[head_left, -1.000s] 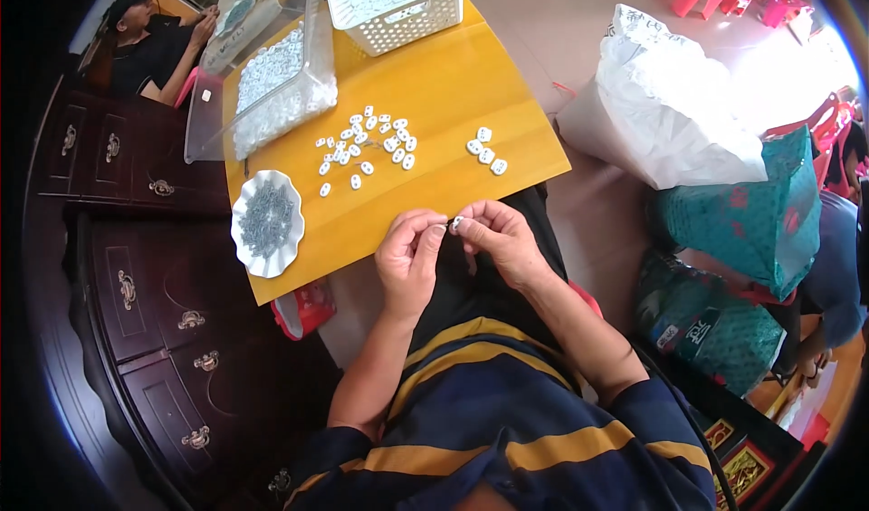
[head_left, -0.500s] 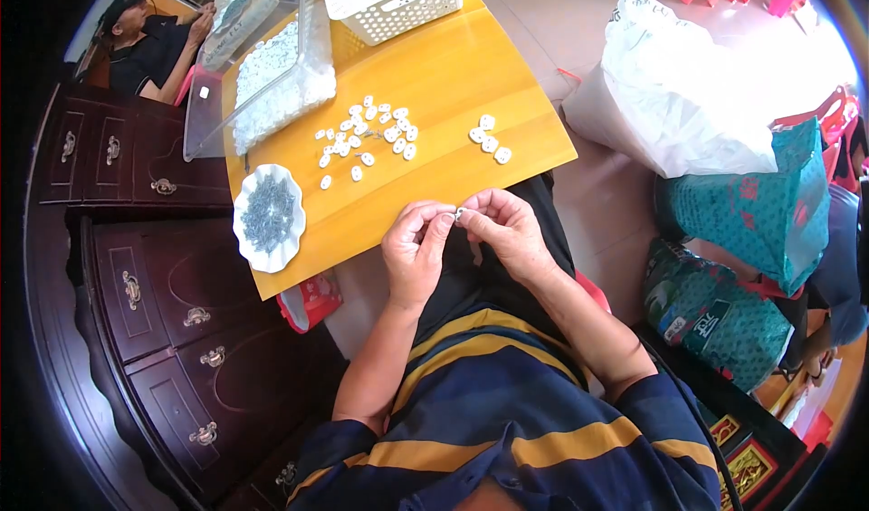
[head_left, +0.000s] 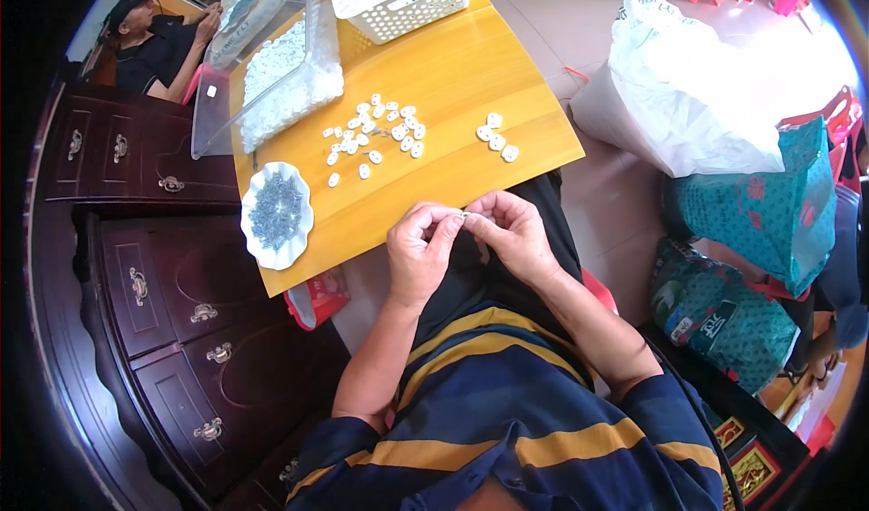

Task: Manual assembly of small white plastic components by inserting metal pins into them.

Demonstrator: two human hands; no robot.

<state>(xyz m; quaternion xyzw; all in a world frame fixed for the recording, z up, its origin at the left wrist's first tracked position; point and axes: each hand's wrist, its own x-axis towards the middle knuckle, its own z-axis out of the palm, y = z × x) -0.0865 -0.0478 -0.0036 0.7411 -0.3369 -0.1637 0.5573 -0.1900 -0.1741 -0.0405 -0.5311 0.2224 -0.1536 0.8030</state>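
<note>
White piece: located in front of the near table edge, btwn the fingertips of both hands. Surroundings, in descending size order:

1. Table: yellow-brown wood, carries all items below.
2. Clear bin: far L of table, tilted, heaped w/ small white parts.
3. White basket: perforated walls, far edge, just beside bin; also holds white parts.
4. L hand: thumb and forefinger pinching at the L end of the piece. R hand: same pinch, R end. Fingertips nearly meet; whether a 2nd small part sits btwn them is hidden.
5. Scalloped dish: white, near L corner of table, filled w/ thin grey parts.
6. Loose pcs: white, rounded, w/ dark marks or holes; scattered mid-table. Separate group of 4 lies to the R, well apart.
7. Dark bits: thin, among the loose pcs; details too small to tell.

Handling (est.): piece is likely light, stiff plastic, smooth, prone to slip from a loose pinch. Take hold by opposite outer edges, thumb vs. forefinger, keeping the face clear. Apply moderate pressure; thin sections, if any, may crack. Thin grey parts likely bend easily; lift 1 at a time by the ends.
</note>
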